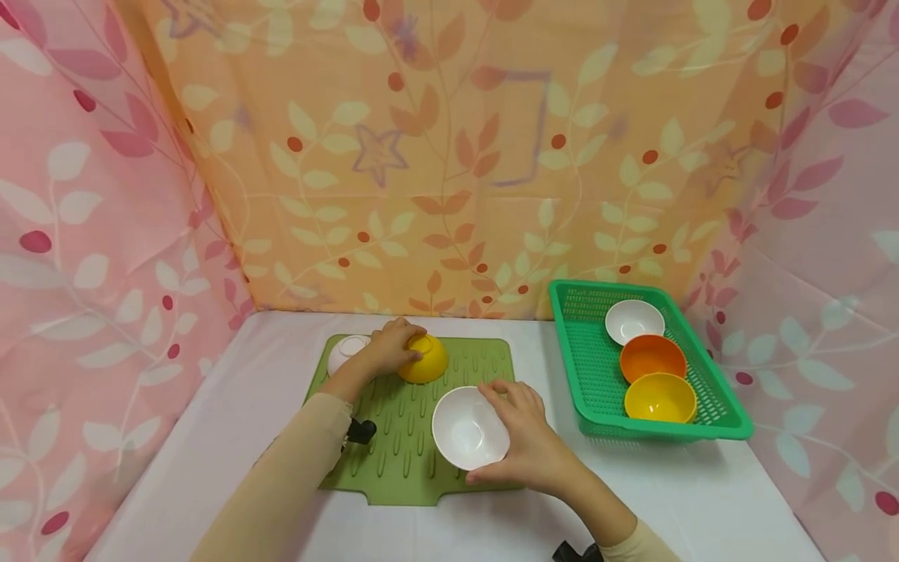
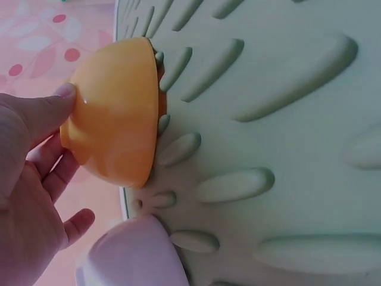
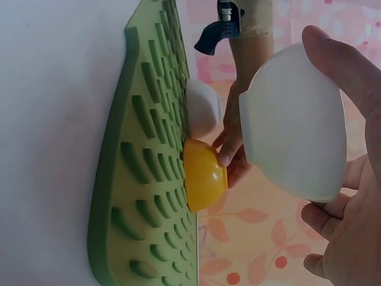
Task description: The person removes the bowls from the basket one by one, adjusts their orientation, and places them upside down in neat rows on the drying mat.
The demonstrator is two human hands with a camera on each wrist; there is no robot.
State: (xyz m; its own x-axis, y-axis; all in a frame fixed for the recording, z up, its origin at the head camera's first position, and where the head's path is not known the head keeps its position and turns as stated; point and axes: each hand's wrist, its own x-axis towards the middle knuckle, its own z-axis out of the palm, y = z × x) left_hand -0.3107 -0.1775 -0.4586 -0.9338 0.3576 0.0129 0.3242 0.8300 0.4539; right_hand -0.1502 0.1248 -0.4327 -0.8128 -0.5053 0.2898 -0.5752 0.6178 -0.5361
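My left hand [image 1: 393, 347] pinches the foot of a yellow bowl [image 1: 427, 361], which sits upside down at the back of a green drying mat [image 1: 400, 468]. Beside it on the left is an overturned white bowl [image 1: 342, 353], partly covered by that hand in the head view. Above the front right part of the mat, my right hand [image 1: 523, 437] grips a second white bowl [image 1: 467, 429] between thumb and fingers at its rim. Its hollow faces up in the head view; the right wrist view shows the outside of this white bowl [image 3: 297, 125], raised off the mat.
A green plastic basket [image 1: 572, 367] stands on the right of the white table [image 1: 190, 460]. In it, a white bowl [image 1: 634, 321], an orange bowl [image 1: 653, 359] and a yellow bowl [image 1: 660, 400] lie in a row, hollows up. Patterned curtains [image 1: 449, 156] enclose the back and sides.
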